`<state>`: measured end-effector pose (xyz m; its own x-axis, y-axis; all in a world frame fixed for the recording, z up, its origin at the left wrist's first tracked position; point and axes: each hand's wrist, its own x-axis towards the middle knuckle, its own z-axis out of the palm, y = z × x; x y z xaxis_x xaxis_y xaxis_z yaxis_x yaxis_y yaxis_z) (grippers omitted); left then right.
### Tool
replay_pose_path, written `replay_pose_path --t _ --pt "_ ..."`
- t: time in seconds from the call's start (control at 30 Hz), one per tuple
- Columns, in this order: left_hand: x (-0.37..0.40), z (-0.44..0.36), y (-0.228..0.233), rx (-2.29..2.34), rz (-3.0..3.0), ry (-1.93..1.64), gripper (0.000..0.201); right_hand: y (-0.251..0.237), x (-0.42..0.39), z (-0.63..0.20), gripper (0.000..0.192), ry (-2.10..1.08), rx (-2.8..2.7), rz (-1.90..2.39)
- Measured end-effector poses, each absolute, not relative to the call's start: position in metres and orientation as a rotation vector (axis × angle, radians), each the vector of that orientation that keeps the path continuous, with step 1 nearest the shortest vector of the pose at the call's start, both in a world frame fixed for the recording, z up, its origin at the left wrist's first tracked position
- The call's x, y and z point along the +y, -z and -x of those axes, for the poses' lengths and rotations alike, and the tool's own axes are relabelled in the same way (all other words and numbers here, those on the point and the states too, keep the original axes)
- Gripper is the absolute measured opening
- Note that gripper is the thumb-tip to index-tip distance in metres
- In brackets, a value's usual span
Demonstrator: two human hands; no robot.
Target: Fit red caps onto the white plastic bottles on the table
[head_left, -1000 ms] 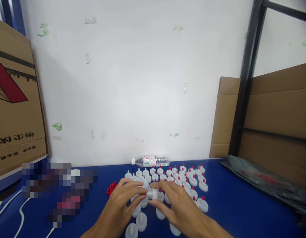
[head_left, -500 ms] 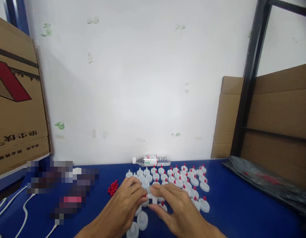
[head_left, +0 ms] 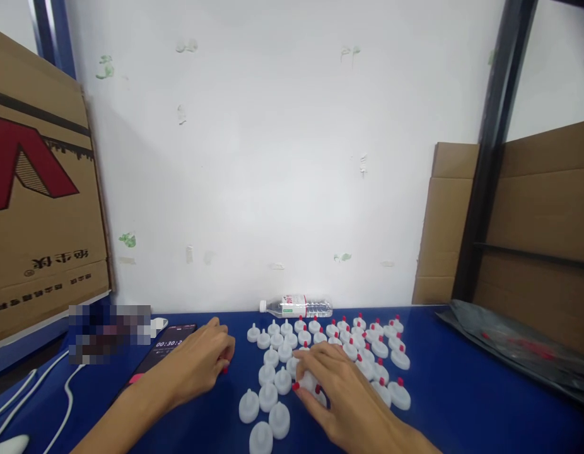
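Note:
My right hand (head_left: 337, 391) holds a white nozzle cap (head_left: 307, 381) between thumb and fingers, tilted so that its small red tip cap (head_left: 296, 385) points left. My left hand (head_left: 207, 356) is at the left, its fingers curled down over the spot of the small red caps. A bit of red (head_left: 224, 370) shows at its thumb tip; the rest is hidden under the hand. Between the hands stand several white nozzle caps (head_left: 268, 397) with bare tips. Beyond and right of my right hand stand several more nozzle caps (head_left: 400, 395) with red tips.
A clear water bottle (head_left: 296, 307) lies along the wall at the back of the blue table (head_left: 462, 391). A phone (head_left: 154, 350) with a timer and white cables (head_left: 67, 391) are at the left. A dark plastic bag (head_left: 523, 353) lies right. Cardboard (head_left: 46, 221) stands at the side.
My left hand has left the nozzle cap and moved left onto the red caps. My right hand still holds its nozzle cap, now with a red tip showing. The view has shifted slightly.

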<state>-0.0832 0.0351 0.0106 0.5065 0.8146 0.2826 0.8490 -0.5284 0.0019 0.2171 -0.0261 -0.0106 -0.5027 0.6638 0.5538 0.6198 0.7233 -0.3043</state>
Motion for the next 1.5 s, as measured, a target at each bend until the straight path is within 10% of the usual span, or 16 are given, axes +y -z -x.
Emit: replay_pose_path --t 1.27,1.5 --pt "0.009 0.024 0.004 -0.882 2.714 0.732 0.031 0.047 -0.005 -0.208 0.011 0.262 -2.557 0.766" --pt "0.002 0.014 0.002 -0.751 2.784 0.985 0.024 0.017 -0.017 -0.222 0.051 0.198 -2.470 0.916"
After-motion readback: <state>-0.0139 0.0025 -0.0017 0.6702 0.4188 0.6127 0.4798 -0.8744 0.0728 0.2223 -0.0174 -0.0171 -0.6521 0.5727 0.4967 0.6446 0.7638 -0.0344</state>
